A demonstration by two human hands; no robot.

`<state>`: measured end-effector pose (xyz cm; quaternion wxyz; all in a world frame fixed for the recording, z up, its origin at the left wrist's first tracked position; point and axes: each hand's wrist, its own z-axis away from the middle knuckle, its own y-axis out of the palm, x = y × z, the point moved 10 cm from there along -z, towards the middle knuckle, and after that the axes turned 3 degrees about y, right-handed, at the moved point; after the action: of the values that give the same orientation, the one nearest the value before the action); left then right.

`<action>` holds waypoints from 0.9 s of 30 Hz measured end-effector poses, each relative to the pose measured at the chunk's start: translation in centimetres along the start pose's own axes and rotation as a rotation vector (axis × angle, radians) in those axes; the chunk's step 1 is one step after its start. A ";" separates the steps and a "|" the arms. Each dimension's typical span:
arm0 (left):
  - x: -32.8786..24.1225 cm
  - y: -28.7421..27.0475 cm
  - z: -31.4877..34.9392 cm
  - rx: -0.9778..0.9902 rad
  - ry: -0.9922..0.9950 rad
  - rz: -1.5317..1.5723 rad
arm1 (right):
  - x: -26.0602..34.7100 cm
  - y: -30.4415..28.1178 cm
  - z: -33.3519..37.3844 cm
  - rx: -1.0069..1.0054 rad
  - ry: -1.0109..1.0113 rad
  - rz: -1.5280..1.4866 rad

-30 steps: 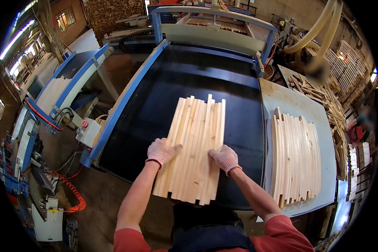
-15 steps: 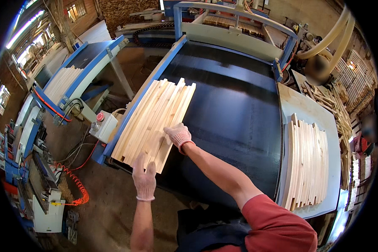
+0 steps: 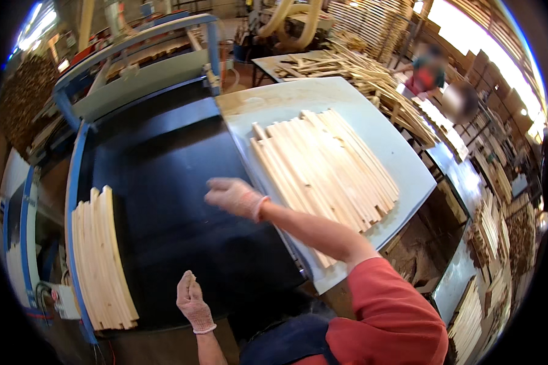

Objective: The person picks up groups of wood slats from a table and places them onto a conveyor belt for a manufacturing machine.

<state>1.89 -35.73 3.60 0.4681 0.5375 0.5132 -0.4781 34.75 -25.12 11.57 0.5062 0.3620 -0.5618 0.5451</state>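
Both my hands wear pale knitted gloves and are off the strips. My left hand [image 3: 195, 302], fingers stretched out and holding nothing, hangs over the near part of the black conveyor belt [image 3: 170, 207]. Farther up, my right hand [image 3: 232, 198] reaches across the belt's right side, slightly blurred, with fingers extended and nothing visible in them. Along the belt's left edge lies a row of light wooden strips [image 3: 100, 261], side by side with uneven ends. A wider batch of wooden strips [image 3: 326, 167] rests on the pale side table [image 3: 408, 179], partly behind my right forearm.
A blue frame [image 3: 134, 33] spans the belt's far end. Loose wood pieces [image 3: 359, 76] are heaped behind the side table. At the far right another person [image 3: 426, 73] stands among stacked wood. A control box [image 3: 66, 301] sits by the belt's left edge.
My view has swung right, bringing the side table's strips into fuller sight. Both hands have left the strips on the belt and moved right of them.
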 end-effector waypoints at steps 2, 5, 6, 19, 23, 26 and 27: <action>-0.1 5.3 0.3 0.088 -0.025 0.009 | -1.5 -12.7 2.2 -0.232 0.062 0.129; -0.7 15.2 1.2 0.267 -0.019 -0.032 | -13.5 -35.7 7.0 -0.758 0.101 0.355; -1.0 17.2 1.5 0.300 0.064 -0.126 | -13.0 -39.0 10.1 -0.886 0.135 0.438; -2.7 36.7 6.5 0.459 0.522 -0.637 | -19.4 -50.3 16.7 -0.681 0.672 0.851; -4.2 36.9 6.1 0.418 0.379 -0.793 | -20.3 -51.4 18.7 -0.759 0.666 0.693; -7.7 35.0 5.7 0.283 0.455 -0.944 | -19.3 -49.9 16.5 -0.626 0.573 0.734; -6.6 33.1 5.0 0.340 0.317 -0.985 | -18.3 -47.4 15.7 -0.584 0.546 0.734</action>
<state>34.65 -42.58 10.04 0.0119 0.3671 0.6841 -0.6301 81.63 -49.95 7.27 0.4896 -0.1682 -0.6275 0.5816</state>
